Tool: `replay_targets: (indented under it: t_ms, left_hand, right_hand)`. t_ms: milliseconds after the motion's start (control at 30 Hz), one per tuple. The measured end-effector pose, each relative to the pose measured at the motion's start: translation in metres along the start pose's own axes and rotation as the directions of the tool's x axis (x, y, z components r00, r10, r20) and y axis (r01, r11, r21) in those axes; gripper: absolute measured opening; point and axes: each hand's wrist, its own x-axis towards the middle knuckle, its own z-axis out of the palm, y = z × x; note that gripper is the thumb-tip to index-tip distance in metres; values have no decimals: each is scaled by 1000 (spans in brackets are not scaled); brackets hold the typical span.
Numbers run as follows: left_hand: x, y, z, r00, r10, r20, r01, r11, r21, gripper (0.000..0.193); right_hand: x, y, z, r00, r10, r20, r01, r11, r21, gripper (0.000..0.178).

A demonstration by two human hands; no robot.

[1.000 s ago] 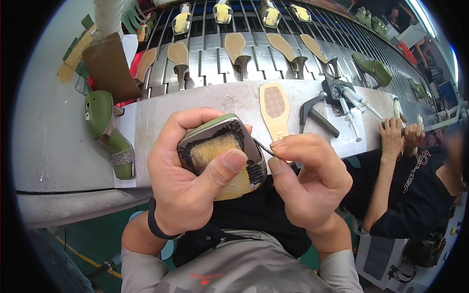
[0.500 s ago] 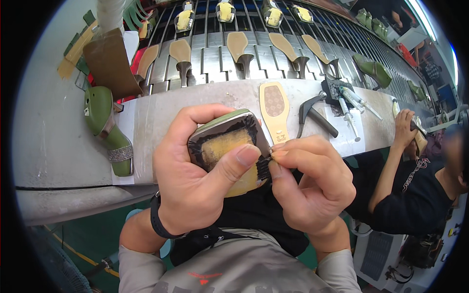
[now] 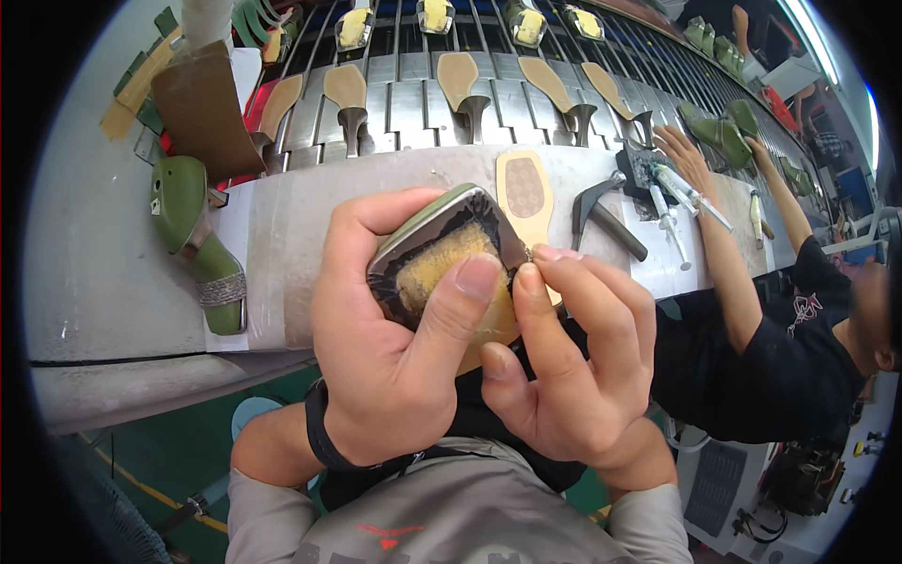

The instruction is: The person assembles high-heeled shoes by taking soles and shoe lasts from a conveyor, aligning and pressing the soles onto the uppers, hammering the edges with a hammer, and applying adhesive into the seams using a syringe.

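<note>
My left hand (image 3: pixel 390 329) wraps round a green shoe last (image 3: pixel 427 214), its sole turned up toward me. Dark, rough-edged upper material is folded over a yellowish insole (image 3: pixel 442 274) there, and my left thumb presses on it. My right hand (image 3: pixel 592 362) has its index and middle fingertips closed on the dark upper's edge, at the last's right side. The right thumb stands away from those fingertips, near the last's lower end. What lies between the fingertips is too small to make out.
Another green last with a glittering strap (image 3: pixel 223 291) lies left. Ahead are a tan insole (image 3: pixel 526 193), a hammer (image 3: pixel 601 211) and syringes (image 3: pixel 681 202). Heeled soles (image 3: pixel 458 80) line the metal conveyor (image 3: pixel 404 132). At right, a co-worker's hands (image 3: pixel 686 160) reach toward green lasts (image 3: pixel 719 136).
My right thumb has come away from the fingertips, which stay at the last's edge. The held last has tilted slightly. The co-worker's hands have moved forward to the conveyor.
</note>
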Motion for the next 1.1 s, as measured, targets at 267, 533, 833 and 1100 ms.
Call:
replay_targets:
  t_ms: [267, 533, 833, 1100]
  left_hand:
    - [12, -2, -6, 994, 17, -111, -24, 998, -57, 39]
    - [15, 5, -36, 996, -87, -22, 77, 956, -285, 30]
    - [11, 6, -41, 996, -79, 30, 84, 967, -239, 36]
    - [17, 0, -44, 998, -1, 65, 2, 1000, -13, 41]
  right_hand:
    - [24, 15, 13, 992, -121, -35, 124, 983, 132, 35]
    - [17, 6, 5, 975, 107, 196, -198, 823, 533, 51]
    - [33, 14, 16, 687, 438, 580, -671, 76, 737, 27]
    - [41, 17, 26, 908, 319, 272, -418, 730, 541, 21]
